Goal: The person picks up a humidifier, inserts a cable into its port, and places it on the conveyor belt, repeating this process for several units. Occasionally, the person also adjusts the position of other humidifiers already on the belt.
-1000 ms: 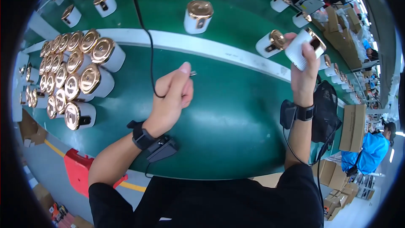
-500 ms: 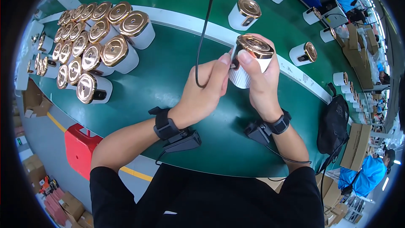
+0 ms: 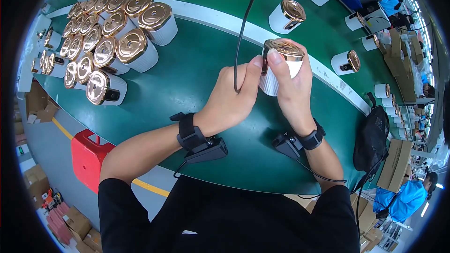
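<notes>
From my remote seat, the green desk (image 3: 178, 84) fills most of the view, curving away with a white stripe (image 3: 220, 18) running across it from far left to right. On the left sits a packed cluster of white canisters with copper-gold lids (image 3: 101, 37); I count roughly twenty, though the farthest ones blur together at the rim. These look like the finished or waiting batch, I cannot tell which. Beyond the stripe and along the right side loose canisters stand well apart: one just past the stripe (image 3: 287, 16), one lying on its side to the right (image 3: 346, 62), and about seven or eight more, smaller, toward the far and right edges. A black bag (image 3: 372, 136) hangs at the right edge of the desk, and a red crate (image 3: 86, 157) sits on the floor at near left. One canister (image 3: 281, 68) is in hand above the middle of the desk: my right hand (image 3: 293, 89) wraps it, fingers closed round the ribbed white body, thumb on the lid's edge. My left hand (image 3: 229, 98) pinches a black cable (image 3: 243, 28) that drops from above, its plug end pressed against the canister's side. I judge this single unit is mid-handling, with many left.
</notes>
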`<state>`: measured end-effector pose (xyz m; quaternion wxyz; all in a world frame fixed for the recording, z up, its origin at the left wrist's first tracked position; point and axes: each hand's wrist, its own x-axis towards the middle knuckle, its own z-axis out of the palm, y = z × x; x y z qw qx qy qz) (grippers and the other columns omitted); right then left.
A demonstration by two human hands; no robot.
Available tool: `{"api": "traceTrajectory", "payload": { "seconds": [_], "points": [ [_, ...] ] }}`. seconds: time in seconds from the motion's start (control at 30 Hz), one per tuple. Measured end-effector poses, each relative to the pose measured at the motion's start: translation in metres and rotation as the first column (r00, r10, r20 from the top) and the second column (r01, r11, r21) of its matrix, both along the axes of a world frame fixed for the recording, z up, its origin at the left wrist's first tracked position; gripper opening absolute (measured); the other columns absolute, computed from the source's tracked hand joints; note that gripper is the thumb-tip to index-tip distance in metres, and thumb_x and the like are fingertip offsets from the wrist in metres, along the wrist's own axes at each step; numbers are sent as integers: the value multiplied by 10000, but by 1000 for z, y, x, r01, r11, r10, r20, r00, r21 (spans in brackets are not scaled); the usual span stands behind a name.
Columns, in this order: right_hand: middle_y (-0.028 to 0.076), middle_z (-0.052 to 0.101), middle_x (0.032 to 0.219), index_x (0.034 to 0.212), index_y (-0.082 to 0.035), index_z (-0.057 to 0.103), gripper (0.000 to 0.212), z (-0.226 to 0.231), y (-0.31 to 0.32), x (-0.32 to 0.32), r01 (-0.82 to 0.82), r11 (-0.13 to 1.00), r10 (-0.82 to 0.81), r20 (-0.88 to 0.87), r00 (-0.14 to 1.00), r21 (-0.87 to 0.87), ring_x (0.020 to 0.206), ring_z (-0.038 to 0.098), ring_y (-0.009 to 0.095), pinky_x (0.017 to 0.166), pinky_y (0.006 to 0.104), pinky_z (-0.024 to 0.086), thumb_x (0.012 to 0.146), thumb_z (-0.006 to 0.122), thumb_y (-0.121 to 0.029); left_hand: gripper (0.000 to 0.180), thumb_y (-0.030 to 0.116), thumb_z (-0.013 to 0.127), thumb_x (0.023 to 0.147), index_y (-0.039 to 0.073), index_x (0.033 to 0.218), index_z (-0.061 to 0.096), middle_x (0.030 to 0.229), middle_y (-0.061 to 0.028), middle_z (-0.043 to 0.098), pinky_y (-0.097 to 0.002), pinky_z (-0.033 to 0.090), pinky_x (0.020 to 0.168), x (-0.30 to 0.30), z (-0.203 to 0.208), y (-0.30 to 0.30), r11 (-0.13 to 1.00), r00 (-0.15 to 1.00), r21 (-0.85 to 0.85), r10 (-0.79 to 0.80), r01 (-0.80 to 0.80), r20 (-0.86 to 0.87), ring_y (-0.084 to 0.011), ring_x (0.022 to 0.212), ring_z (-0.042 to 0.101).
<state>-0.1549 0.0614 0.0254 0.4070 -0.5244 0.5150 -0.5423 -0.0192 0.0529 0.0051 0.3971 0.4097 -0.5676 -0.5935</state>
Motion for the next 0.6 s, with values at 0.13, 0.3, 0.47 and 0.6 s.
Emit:
{"api": "traceTrajectory", "payload": {
  "seconds": [0.13,0.3,0.47,0.6],
  "points": [
    [88,598,1043,1207,3,452,512,2,0,-3,-11,1000,10,37,999,26,902,576,126,792,261,473,866,663,-315,472,288,370,1014,-18,676,493,490,-57,423,-313,315,446,-4,3,0,1000,999,0,10,-10,-32,-123,452,366],
    [95,604,1026,1191,-4,450,504,2,-2,-17,13,994,-25,-104,994,-108,883,594,137,763,260,489,829,718,-229,525,349,377,1013,35,605,473,491,-8,438,-267,307,440,-7,-5,2,1000,990,-2,-3,3,-141,-96,447,381],
    [123,601,1002,1167,-23,413,501,24,-32,-167,502,762,-613,-203,764,-410,894,603,155,760,268,497,804,735,-146,524,385,403,1003,100,565,360,486,16,360,-256,222,403,12,0,-21,991,973,109,101,-79,-209,-74,430,297],
    [166,566,986,1047,5,470,591,3,-26,-406,748,291,-904,-428,10,-596,857,590,232,755,351,493,693,823,-311,520,383,400,1005,110,573,303,468,19,293,-257,182,397,-16,9,-20,979,964,192,114,-68,-242,-74,425,254]
  ]
}}
